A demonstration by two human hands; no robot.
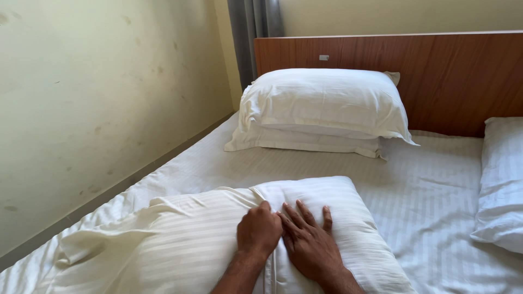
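Note:
A white striped pillow [332, 201] lies on the bed in front of me, partly inside a cream striped pillowcase [163, 239] that bunches up to the left. My left hand [259, 231] is closed in a fist on the pillowcase's edge where it meets the pillow. Beside it, and touching it, my right hand [308, 242] lies flat on the pillow with its fingers spread, holding nothing.
Two white pillows [321, 103] are stacked against the wooden headboard [452, 76]. Another white pillow [504, 179] lies at the right edge. The white striped sheet [425, 190] covers the bed. A cream wall [98, 98] runs along the left side, and a grey curtain [253, 27] hangs in the corner.

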